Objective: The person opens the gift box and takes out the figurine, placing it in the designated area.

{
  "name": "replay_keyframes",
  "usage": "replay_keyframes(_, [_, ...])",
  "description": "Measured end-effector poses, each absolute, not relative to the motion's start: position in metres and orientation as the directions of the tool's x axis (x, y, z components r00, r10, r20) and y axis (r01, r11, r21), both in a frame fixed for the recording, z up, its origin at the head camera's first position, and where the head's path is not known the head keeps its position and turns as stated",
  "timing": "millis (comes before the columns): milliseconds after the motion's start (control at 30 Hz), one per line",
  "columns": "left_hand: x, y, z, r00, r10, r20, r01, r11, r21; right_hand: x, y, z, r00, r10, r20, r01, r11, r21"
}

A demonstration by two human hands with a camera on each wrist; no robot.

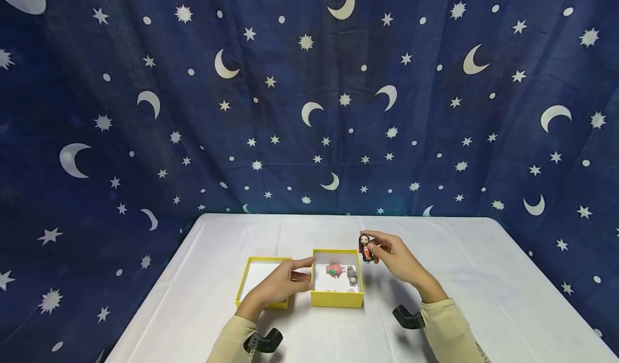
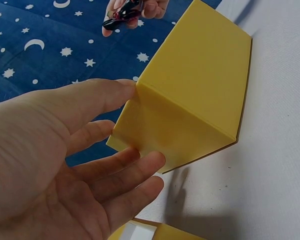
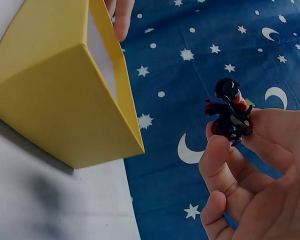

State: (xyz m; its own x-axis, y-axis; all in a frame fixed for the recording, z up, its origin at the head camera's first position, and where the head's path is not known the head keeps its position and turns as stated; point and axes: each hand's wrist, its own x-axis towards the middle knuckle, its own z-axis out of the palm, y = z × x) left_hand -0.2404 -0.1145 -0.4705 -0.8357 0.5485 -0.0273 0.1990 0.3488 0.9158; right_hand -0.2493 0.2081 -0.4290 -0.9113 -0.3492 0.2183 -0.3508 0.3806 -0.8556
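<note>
My right hand (image 1: 397,256) pinches a small figurine (image 1: 365,248) with long black hair and a dark and orange-red outfit, held up beside the right wall of an open yellow box (image 1: 337,299). In the right wrist view the figurine (image 3: 232,112) is between thumb and fingers, with its dark back showing. Inside the white-lined box are a pink figurine (image 1: 334,269) with a green part and a dark grey one (image 1: 352,277). My left hand (image 1: 285,283) touches the box's left side with extended fingers. From the left wrist view, its thumb meets the yellow box (image 2: 195,75) at an edge.
A second, shallower yellow tray or lid (image 1: 245,278) with a white inside lies left of the box, partly under my left hand. Both stand on a white-covered table (image 1: 483,277). A dark blue curtain (image 1: 290,180) with moons and stars hangs behind the table.
</note>
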Motion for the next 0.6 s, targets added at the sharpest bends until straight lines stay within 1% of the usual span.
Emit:
replay_keyframes(300, [-0.241,-0.114,-0.471,-0.836,0.548,-0.031,0.195,0.348,0.917,-0.249,0.222,-0.426,-0.932,-0.3,0.204,-0.318,0.406,-0.857])
replay_keyframes(600, [-0.241,-0.113,-0.468,-0.833,0.553,-0.027,0.188,0.328,0.926,-0.251,0.239,-0.422,-0.932,-0.264,0.25,-0.343,0.407,-0.847])
